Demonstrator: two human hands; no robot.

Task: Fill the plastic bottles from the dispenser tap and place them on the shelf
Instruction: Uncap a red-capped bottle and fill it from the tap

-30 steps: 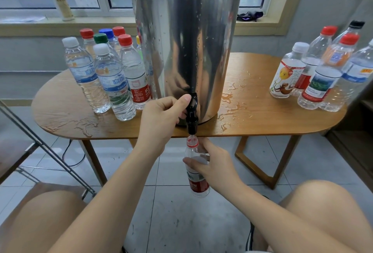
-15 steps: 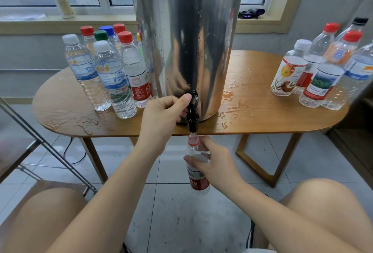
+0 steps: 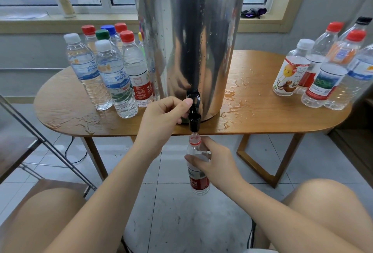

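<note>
Bottle (image 3: 198, 182) under tap (image 3: 194, 119), held by right grip (image 3: 218, 164); water inside hard to see. Left grip (image 3: 161, 119) pinches tap. Full bottles (image 3: 117, 79) at ten o'clock.

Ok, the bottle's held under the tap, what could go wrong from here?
The right hand alone holds the bottle in mid-air with its narrow mouth just under the tap; a slight drift could spill water on the floor.
The left hand grips the tap; a late release may overflow the bottle.

凉白开 on blue-label bottle (image 3: 119, 80); 茶 on cartoon-label bottle (image 3: 289, 73).
</note>
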